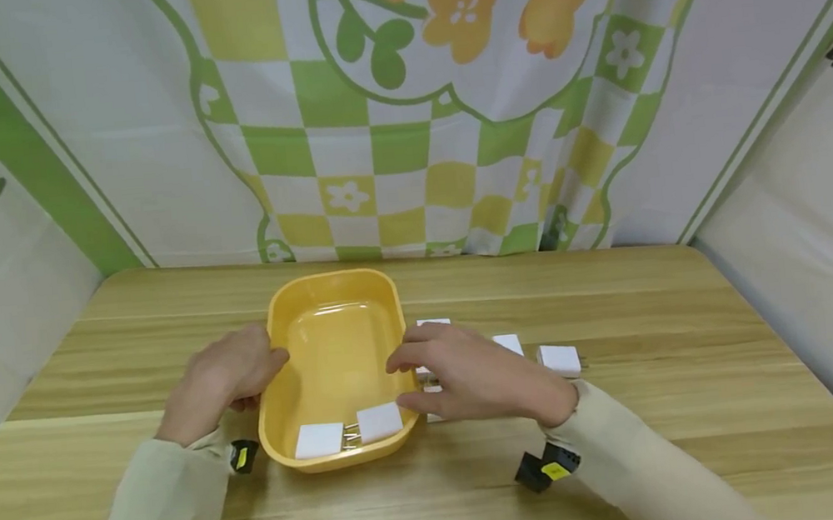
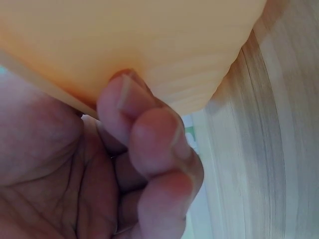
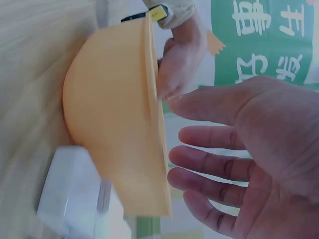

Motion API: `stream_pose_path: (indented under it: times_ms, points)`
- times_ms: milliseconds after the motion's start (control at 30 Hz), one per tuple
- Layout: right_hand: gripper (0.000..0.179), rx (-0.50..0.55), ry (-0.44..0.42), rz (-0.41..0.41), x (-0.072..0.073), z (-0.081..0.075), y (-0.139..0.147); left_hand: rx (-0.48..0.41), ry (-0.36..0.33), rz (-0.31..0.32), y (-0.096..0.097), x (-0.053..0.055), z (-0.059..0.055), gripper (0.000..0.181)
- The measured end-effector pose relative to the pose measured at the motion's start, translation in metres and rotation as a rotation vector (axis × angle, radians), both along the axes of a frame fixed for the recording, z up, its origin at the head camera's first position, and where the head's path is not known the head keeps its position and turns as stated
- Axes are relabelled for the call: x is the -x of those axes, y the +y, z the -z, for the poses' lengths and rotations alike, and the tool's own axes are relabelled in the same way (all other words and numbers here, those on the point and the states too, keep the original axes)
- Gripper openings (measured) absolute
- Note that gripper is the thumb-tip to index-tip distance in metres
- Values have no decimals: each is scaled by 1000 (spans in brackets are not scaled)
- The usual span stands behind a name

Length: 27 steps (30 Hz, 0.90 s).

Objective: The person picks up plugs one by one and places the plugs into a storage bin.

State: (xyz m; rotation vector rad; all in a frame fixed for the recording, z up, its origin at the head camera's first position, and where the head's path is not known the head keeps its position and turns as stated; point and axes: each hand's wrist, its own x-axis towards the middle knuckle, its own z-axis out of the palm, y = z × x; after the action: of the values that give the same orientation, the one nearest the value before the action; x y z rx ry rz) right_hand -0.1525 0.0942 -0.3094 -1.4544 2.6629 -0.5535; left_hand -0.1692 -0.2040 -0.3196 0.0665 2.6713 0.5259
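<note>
A yellow plastic basin [image 1: 337,351] stands on the table, and my left hand [image 1: 221,383] grips its left rim. The thumb lies over the rim, while the curled fingers [image 2: 157,142] press the outer wall in the left wrist view. Inside the basin, at its near end, lie two white plug adapters [image 1: 319,440] with their metal prongs facing each other. My right hand [image 1: 465,372] hovers at the basin's right rim with fingers spread and nothing between them. In the right wrist view, a white adapter [image 3: 70,189] sits beside the basin's outer wall.
Several more white adapters lie right of the basin, partly hidden by the right hand; one adapter [image 1: 560,360] is farthest right. The wooden table [image 1: 669,453] ends at a patterned curtain [image 1: 405,144] behind, with pale fabric at both sides.
</note>
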Motion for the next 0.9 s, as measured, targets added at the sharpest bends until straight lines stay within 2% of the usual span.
stream_pose_path:
  times_ms: [167, 333, 600, 900]
  points:
    - [31, 52, -5, 35, -2, 2, 21, -3, -6, -9, 0, 0, 0, 37]
    - [30, 51, -19, 83, -3, 8, 45, -10, -1, -2, 0, -1, 1, 35]
    - [28, -56, -1, 179, -3, 18, 71, -10, 10, -3, -1, -1, 0, 36]
    - [31, -172, 21, 168, -2, 21, 76, -23, 16, 3, -2, -2, 2, 39]
